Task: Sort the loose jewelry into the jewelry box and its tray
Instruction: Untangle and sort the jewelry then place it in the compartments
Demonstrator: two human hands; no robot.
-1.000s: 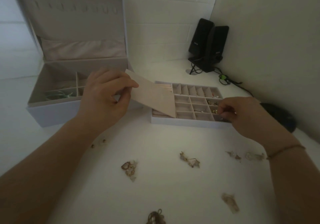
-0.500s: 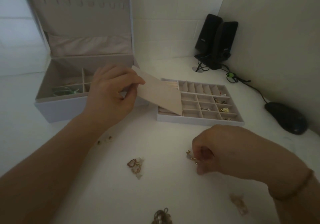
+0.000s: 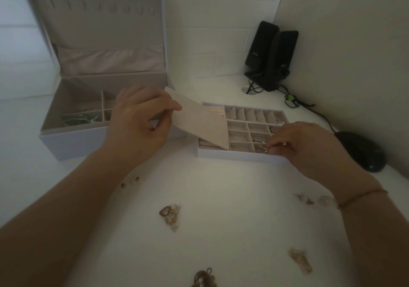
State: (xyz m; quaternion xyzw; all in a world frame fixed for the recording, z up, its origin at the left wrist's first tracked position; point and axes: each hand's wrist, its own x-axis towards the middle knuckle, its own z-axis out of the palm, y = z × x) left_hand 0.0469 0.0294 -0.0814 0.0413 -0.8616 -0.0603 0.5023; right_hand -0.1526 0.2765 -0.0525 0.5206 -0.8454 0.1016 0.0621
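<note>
Right hand [image 3: 309,147]: fingertips pressed together on a small gold-coloured piece [image 3: 269,149], held over the near right compartments of the tray [image 3: 234,155]; what kind of piece it is cannot be told. A thin cord bracelet [image 3: 363,198] sits on that wrist.

Left hand [image 3: 139,120]: thumb and fingers pinching the upper corner of a beige flap [image 3: 203,124], which is lifted at a tilt, its far edge down on the tray's left section (what lies under it is hidden).

Tray: white, beige-lined, many small cells; a few cells just beyond the right fingertips hold small items. It lies between the two hands' holds.

Jewelry box [image 3: 73,140]: behind and left of the left hand, lid upright, a greenish item [image 3: 79,119] in its front left cell.

Loose pieces on the white table [image 3: 232,220], all nearer the viewer than both grips:
- gold rings in a cluster [image 3: 169,215], below the flap hand;
- two small studs [image 3: 132,181], beside the left forearm;
- pale pieces [image 3: 309,199], just left of the right wrist;
- one pale piece [image 3: 299,260] and one gold tangle [image 3: 204,279], nearest the bottom edge.

Beyond the right hand: a black mouse [image 3: 360,150] and two black speakers [image 3: 271,54] in the corner.
</note>
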